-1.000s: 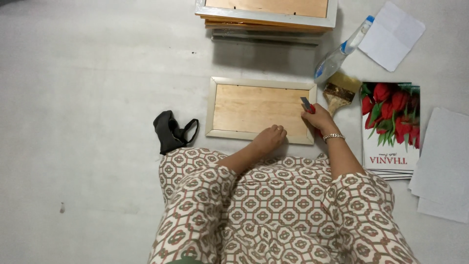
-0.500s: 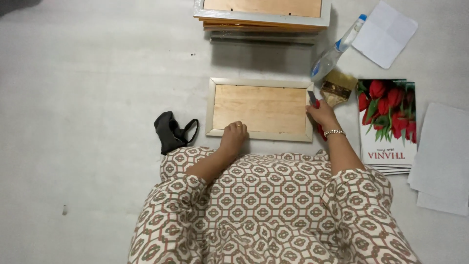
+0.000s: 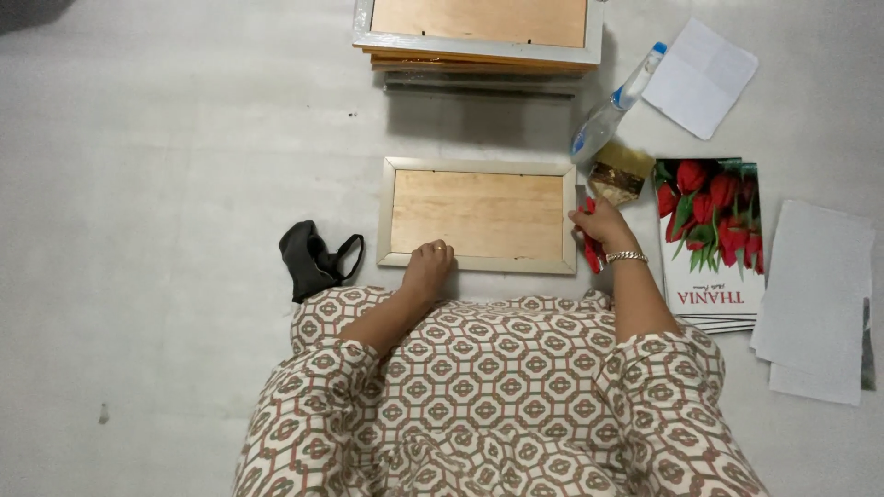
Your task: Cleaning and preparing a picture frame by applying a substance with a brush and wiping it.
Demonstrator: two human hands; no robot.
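Frame: pale wooden picture frame (image 3: 477,216), plywood back up, flat on grey floor (image 3: 166,138), just before the knees.
Left hand (image 3: 428,267): released, fingers resting on frame's near edge.
Right hand (image 3: 600,225): clenched on red-handled tool (image 3: 590,250) at frame's right edge.
Right of hand: stack of glossy prints with red tulips (image 3: 709,235); white paper sheets (image 3: 815,304) beyond.

Stack of frames (image 3: 479,37): far edge cut off by the picture's top.
Red-handled tool (image 3: 589,247): mostly hidden inside the right hand (image 3: 603,224) — its kind cannot be told.
Left hand (image 3: 428,267): fingertips curled under, out of sight.
Paper sheets (image 3: 815,304): lower ones hidden beneath the top sheet.
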